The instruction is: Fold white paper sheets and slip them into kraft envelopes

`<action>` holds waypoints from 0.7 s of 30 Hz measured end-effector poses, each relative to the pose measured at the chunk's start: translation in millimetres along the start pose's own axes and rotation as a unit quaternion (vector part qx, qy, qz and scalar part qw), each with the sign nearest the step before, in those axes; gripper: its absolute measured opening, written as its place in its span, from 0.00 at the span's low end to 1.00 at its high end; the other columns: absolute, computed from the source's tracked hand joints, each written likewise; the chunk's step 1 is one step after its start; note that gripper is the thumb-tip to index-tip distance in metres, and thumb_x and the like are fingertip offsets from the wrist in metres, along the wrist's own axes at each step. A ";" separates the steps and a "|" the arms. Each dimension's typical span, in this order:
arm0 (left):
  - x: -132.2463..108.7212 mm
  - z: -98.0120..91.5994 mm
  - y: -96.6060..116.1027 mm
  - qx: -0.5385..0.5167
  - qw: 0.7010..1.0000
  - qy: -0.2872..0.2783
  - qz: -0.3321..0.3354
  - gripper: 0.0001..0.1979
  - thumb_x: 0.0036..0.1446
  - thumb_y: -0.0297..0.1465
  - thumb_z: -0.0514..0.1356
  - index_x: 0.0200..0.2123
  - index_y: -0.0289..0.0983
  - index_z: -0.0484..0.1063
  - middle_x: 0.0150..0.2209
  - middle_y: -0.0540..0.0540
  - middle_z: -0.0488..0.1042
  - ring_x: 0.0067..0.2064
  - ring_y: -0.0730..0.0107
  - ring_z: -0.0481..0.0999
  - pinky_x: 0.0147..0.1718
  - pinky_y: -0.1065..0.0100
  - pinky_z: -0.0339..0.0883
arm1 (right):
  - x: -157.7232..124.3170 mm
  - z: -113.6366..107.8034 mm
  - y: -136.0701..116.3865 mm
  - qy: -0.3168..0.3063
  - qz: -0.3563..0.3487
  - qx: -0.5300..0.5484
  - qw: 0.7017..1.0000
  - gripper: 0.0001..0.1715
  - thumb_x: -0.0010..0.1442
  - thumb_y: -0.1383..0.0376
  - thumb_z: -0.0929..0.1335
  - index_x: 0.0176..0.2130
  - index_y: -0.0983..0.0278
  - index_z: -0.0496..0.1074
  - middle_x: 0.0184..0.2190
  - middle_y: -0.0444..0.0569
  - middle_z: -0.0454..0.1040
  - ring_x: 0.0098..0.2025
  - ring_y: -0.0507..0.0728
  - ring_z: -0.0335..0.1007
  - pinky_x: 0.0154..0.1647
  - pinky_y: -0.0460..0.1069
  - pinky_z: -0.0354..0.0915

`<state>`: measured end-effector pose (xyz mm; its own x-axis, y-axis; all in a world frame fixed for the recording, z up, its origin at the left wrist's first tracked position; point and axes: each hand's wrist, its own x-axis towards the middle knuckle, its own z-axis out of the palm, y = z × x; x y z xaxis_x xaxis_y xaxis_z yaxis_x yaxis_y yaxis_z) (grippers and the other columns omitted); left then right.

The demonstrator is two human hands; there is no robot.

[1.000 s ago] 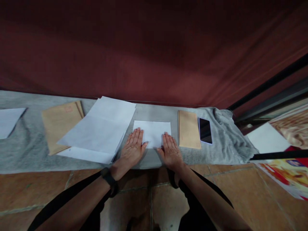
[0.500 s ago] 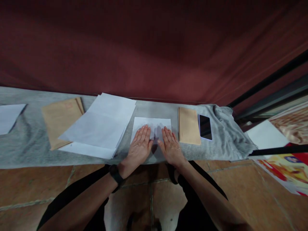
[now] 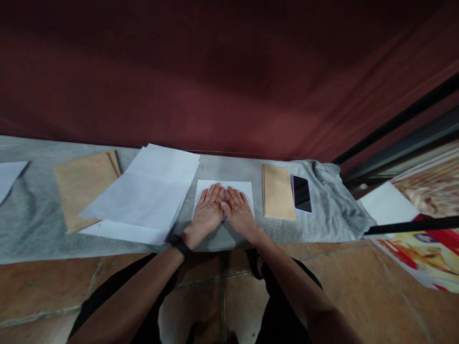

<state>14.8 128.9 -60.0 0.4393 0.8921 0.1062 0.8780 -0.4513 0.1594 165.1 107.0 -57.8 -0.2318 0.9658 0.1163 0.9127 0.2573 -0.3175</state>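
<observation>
A small white sheet of paper [image 3: 204, 184], seemingly folded, lies on the grey cloth in front of me. My left hand [image 3: 208, 208] rests flat on it with the fingers stretched out. Right beside it, my right hand [image 3: 238, 210] lies flat on the same paper, its thumb touching or nearly touching the left hand. Much of the paper is hidden under both hands. To the left is a stack of larger white sheets [image 3: 150, 186], partly covering brown envelopes [image 3: 82, 186]. Another pile of brown envelopes [image 3: 278, 193] sits to the right of the paper.
A phone [image 3: 301, 193] with a dark screen lies beyond the right envelopes. The grey cloth [image 3: 330, 205] covers the narrow bench, bunched at its right end. A dark red wall [image 3: 229, 95] rises behind. At far left is another white sheet [image 3: 10, 177]. A printed colourful box [image 3: 426, 253] stands at right.
My right hand has slid left across the paper, so both hands now lie close together. The left hand stays flat on the paper. The view has shifted slightly.
</observation>
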 end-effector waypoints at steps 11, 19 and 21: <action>25.5 5.9 -4.8 -0.012 0.999 0.034 -0.009 0.30 0.69 0.30 0.43 0.72 0.27 0.58 0.74 0.36 0.56 0.76 0.52 0.52 0.73 0.48 0.46 | 26.6 8.7 9.3 0.041 0.013 -0.035 0.998 0.33 0.78 0.55 0.54 0.72 0.69 0.60 0.73 0.57 0.58 0.75 0.62 0.52 0.76 0.61 0.48; 22.1 11.4 -12.3 -0.031 0.997 0.064 -0.010 0.31 0.71 0.34 0.43 0.72 0.28 0.55 0.74 0.33 0.56 0.76 0.56 0.51 0.73 0.48 0.48 | 23.0 8.4 19.7 0.051 0.030 -0.064 0.996 0.35 0.78 0.53 0.55 0.72 0.71 0.57 0.74 0.59 0.55 0.76 0.63 0.51 0.76 0.61 0.48; 19.9 11.5 -13.6 -0.028 0.997 0.062 -0.019 0.31 0.72 0.36 0.43 0.72 0.27 0.55 0.74 0.33 0.55 0.76 0.57 0.50 0.73 0.49 0.47 | 20.0 9.2 23.4 0.064 0.033 -0.071 0.995 0.36 0.77 0.53 0.55 0.72 0.73 0.57 0.74 0.60 0.55 0.76 0.64 0.51 0.76 0.61 0.49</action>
<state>13.8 153.1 -71.4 0.3759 0.9003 0.2197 0.8802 -0.4210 0.2192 178.7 132.6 -71.6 -0.1344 0.9660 0.2208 0.9650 0.1782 -0.1926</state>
